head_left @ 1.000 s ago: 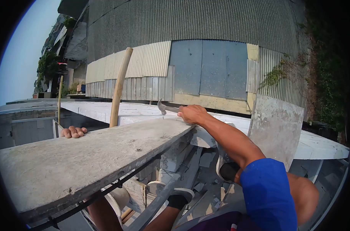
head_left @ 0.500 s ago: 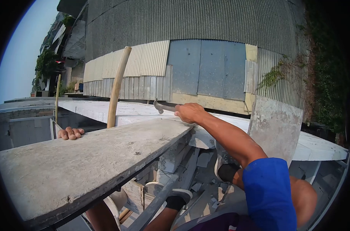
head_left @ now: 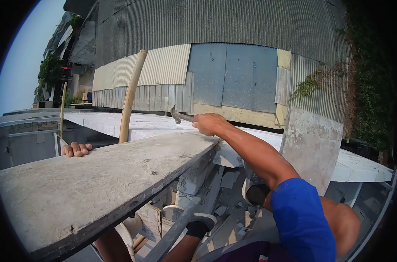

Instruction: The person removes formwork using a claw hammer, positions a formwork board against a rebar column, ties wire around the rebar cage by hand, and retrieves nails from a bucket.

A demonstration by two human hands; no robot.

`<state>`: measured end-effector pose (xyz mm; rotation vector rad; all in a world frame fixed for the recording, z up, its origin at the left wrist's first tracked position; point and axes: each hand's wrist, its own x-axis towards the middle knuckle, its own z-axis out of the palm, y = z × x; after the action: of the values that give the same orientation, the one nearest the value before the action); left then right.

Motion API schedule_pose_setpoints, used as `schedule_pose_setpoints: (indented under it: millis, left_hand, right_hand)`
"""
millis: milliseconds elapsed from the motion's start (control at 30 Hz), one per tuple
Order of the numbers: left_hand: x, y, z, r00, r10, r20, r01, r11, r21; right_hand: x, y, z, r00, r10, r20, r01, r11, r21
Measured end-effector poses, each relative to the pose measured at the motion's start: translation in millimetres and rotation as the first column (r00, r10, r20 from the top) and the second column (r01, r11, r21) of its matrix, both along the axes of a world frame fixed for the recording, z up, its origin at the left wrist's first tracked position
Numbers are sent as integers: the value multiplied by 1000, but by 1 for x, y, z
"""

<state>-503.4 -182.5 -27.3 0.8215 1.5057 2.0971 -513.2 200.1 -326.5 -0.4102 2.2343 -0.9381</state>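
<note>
My right hand (head_left: pixel 211 124) is closed round the handle of a claw hammer (head_left: pixel 176 115), held above the far right end of a long, grey, rough board (head_left: pixel 106 179). The hammer head points left, apart from the board. At the board's far left edge, the fingers of my left hand (head_left: pixel 77 149) are hooked over the top surface; the rest of that hand is hidden behind the board. A pale wooden pole (head_left: pixel 133 96) stands upright just beyond the board, between my two hands.
A white ledge (head_left: pixel 96 123) runs behind the board. A weathered panel (head_left: pixel 312 146) leans at the right. Below are a metal bar (head_left: pixel 176 229), my shod feet (head_left: pixel 202 222) and broken rubble (head_left: pixel 226 209). Corrugated sheets (head_left: pixel 233 22) and blue panels (head_left: pixel 233 76) lie beyond.
My right hand has risen slightly and shifted left with the hammer, whose head has tilted upward. My left hand stays on the board's edge. The whole view has shifted a little.
</note>
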Motion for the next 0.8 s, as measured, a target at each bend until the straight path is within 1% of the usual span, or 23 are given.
schedule_pose_setpoints:
  millis: [67,100,200,267,300,367,400,433,500,567,600,700,733,767,800]
  left_hand:
    - [1,7,2,1000,16,5,-16,1000,0]
    - [0,5,0,1000,1,3,-1,1000,0]
    - [-4,-2,-1,1000,-24,-4,24,1000,-5]
    - [-2,3,0,1000,-12,-11,12,1000,4]
    - [2,6,1,999,50,-4,-50,999,-15]
    - [9,15,5,986,168,5,-167,985,-53]
    - [6,14,3,988,152,2,-152,987,-47]
    - [8,11,1,988,154,-3,-154,987,-39]
    - [4,5,-2,990,140,-13,-140,990,-26]
    - [2,2,-4,992,125,-15,-125,992,-10]
    - [4,4,-8,987,156,-28,-156,988,11]
    - [3,7,-14,988,152,-12,-150,984,92]
    - [6,3,-16,977,215,-6,-214,975,66]
    - [12,13,-15,932,360,-47,-361,933,-11]
    - [20,25,-16,862,496,-99,-504,860,-81]
  right_hand:
    - [-11,10,41,982,-190,6,189,975,-119]
    - [-15,13,55,958,-288,17,286,942,-175]
    - [-14,0,48,833,-550,61,534,770,-349]
    - [2,-1,30,911,-410,45,410,887,-212]
    - [8,0,20,941,-334,44,337,931,-140]
    - [9,-1,1,992,-111,68,110,994,21]
    - [15,0,-9,994,-3,106,-7,995,98]
    - [15,10,5,996,-26,86,18,995,95]
    - [19,22,-3,989,-147,31,147,989,20]
    - [20,40,6,975,-218,36,219,975,-34]
    - [17,50,14,967,-253,32,254,965,-61]
    - [8,84,49,943,-290,162,285,957,54]
    - [5,97,63,939,-287,188,276,958,83]
    - [3,109,78,934,-283,216,265,958,111]
    - [2,117,91,930,-276,244,249,959,138]
